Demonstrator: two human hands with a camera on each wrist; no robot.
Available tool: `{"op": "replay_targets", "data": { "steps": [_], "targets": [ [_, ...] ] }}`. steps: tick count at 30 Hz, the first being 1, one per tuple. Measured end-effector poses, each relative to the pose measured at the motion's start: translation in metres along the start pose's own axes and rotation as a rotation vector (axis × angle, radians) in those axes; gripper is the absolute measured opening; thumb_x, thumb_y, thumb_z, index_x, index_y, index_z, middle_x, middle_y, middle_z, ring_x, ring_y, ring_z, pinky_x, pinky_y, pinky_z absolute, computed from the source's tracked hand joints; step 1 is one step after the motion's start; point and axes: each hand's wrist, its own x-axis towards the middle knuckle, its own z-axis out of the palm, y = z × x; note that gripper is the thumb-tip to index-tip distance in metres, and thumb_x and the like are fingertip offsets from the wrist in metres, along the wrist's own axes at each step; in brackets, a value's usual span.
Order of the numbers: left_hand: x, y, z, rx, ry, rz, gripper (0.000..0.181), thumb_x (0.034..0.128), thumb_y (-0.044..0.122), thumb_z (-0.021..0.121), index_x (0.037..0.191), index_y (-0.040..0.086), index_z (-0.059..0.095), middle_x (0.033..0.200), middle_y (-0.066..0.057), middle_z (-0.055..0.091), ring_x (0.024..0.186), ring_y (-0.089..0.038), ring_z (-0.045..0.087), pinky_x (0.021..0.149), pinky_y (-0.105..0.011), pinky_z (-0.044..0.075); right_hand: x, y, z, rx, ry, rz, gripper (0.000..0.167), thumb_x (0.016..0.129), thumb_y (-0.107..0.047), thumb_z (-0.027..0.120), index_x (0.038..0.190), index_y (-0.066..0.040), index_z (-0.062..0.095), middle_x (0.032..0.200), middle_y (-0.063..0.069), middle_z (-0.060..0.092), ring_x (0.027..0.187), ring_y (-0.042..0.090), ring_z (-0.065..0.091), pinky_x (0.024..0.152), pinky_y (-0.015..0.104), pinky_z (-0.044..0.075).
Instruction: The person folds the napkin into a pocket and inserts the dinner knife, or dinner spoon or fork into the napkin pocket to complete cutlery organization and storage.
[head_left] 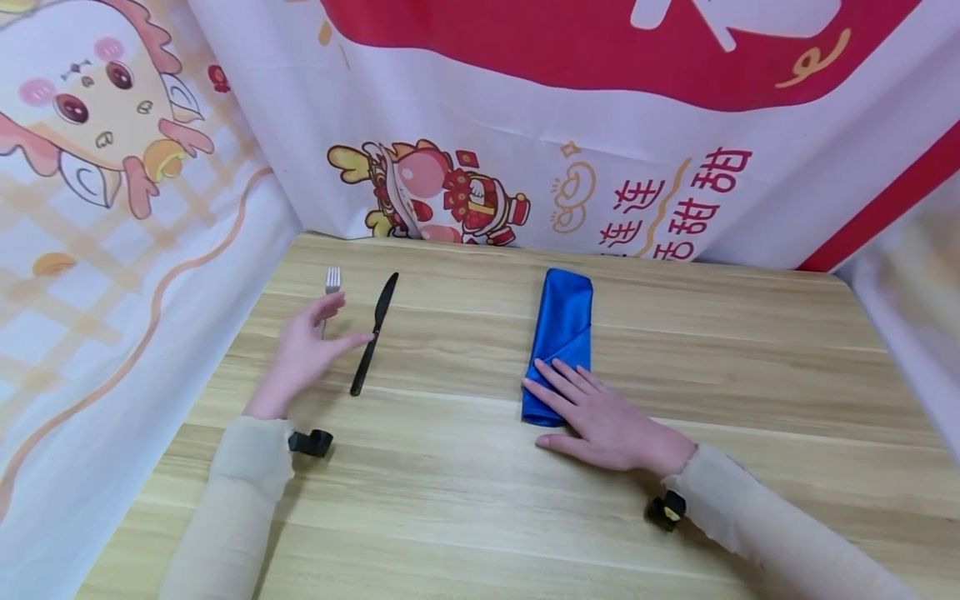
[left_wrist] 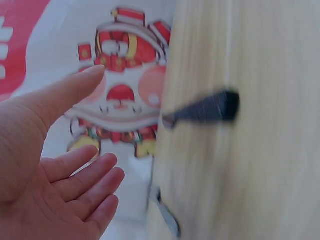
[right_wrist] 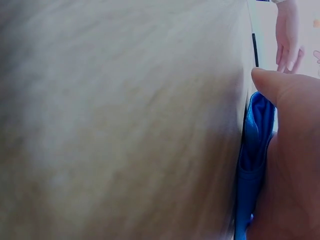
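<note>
A folded blue satin napkin [head_left: 564,308] lies lengthwise on the wooden table. My right hand [head_left: 600,421] rests on its near end, fingers extended across the cloth and thumb apart on the near side. In the right wrist view the napkin's layered edge [right_wrist: 255,135] shows beside the palm. My left hand [head_left: 306,346] is over the table's left part, thumb and fingers spread with nothing between them. Just right of it lies a black knife [head_left: 366,358]. Partly hidden behind that hand is a fork [head_left: 333,279], its tines pointing to the back.
The wooden table [head_left: 450,492] ends at a printed cloth backdrop [head_left: 480,108] behind and another printed cloth [head_left: 187,250] along the left. Small black wrist cameras [head_left: 311,442] are strapped at both sleeves.
</note>
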Motion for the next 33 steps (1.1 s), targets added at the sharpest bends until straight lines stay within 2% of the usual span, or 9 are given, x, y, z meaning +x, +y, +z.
{"op": "replay_targets", "data": {
  "steps": [6, 12, 16, 20, 27, 30, 33],
  "targets": [
    [-0.006, -0.022, -0.017, -0.015, 0.035, -0.103, 0.087, 0.0856, 0.029, 0.085, 0.152, -0.003, 0.038, 0.149, -0.027, 0.046, 0.136, -0.044, 0.043, 0.112, -0.058, 0.032, 0.0, 0.001, 0.0, 0.004, 0.004, -0.008, 0.079, 0.101, -0.063, 0.045, 0.165, -0.026, 0.016, 0.17, 0.004, 0.005, 0.154, 0.03, 0.003, 0.12, 0.055, 0.01],
    [-0.006, -0.035, -0.026, 0.05, 0.038, -0.189, 0.08, 0.0866, 0.027, 0.084, 0.147, -0.007, 0.044, 0.139, -0.029, 0.054, 0.125, -0.044, 0.053, 0.105, -0.054, 0.043, 0.0, 0.001, -0.001, 0.013, 0.002, -0.008, 0.079, 0.102, -0.063, 0.046, 0.165, -0.026, 0.016, 0.17, 0.004, 0.004, 0.154, 0.03, 0.003, 0.12, 0.055, 0.011],
    [-0.002, -0.036, -0.026, 0.107, 0.061, -0.238, 0.064, 0.0876, 0.018, 0.082, 0.139, -0.007, 0.054, 0.126, -0.025, 0.063, 0.11, -0.037, 0.062, 0.09, -0.041, 0.052, 0.0, 0.001, -0.002, 0.017, -0.003, -0.004, 0.079, 0.101, -0.063, 0.046, 0.165, -0.026, 0.016, 0.17, 0.003, 0.004, 0.154, 0.03, 0.003, 0.12, 0.055, 0.01],
    [0.0, -0.034, -0.025, 0.152, 0.075, -0.287, 0.052, 0.0876, 0.014, 0.08, 0.132, -0.004, 0.061, 0.115, -0.02, 0.069, 0.1, -0.032, 0.067, 0.079, -0.032, 0.051, -0.001, 0.0, -0.003, 0.022, -0.005, -0.006, 0.078, 0.102, -0.062, 0.046, 0.165, -0.026, 0.017, 0.17, 0.003, 0.004, 0.154, 0.03, 0.003, 0.12, 0.055, 0.011],
    [0.001, -0.027, -0.024, 0.183, 0.079, -0.338, 0.044, 0.0887, 0.014, 0.079, 0.128, -0.001, 0.065, 0.111, -0.019, 0.072, 0.098, -0.034, 0.069, 0.085, -0.043, 0.048, -0.001, 0.0, -0.003, 0.035, -0.005, -0.003, 0.078, 0.102, -0.061, 0.047, 0.164, -0.025, 0.017, 0.17, 0.004, 0.005, 0.154, 0.03, 0.003, 0.12, 0.055, 0.01],
    [0.001, -0.026, -0.024, 0.194, 0.07, -0.352, 0.042, 0.0889, 0.014, 0.078, 0.126, 0.0, 0.066, 0.11, -0.018, 0.072, 0.096, -0.033, 0.068, 0.084, -0.044, 0.048, -0.001, 0.0, -0.003, 0.036, -0.006, -0.002, 0.078, 0.102, -0.061, 0.046, 0.164, -0.026, 0.017, 0.17, 0.004, 0.005, 0.154, 0.03, 0.003, 0.12, 0.055, 0.01],
    [0.001, -0.025, -0.024, 0.224, 0.066, -0.333, 0.037, 0.0885, 0.014, 0.078, 0.122, 0.001, 0.07, 0.107, -0.016, 0.074, 0.092, -0.03, 0.068, 0.081, -0.041, 0.047, -0.001, 0.0, -0.003, 0.033, -0.004, -0.002, 0.077, 0.102, -0.062, 0.046, 0.164, -0.026, 0.017, 0.17, 0.003, 0.005, 0.154, 0.03, 0.003, 0.12, 0.055, 0.01]
  ]
}}
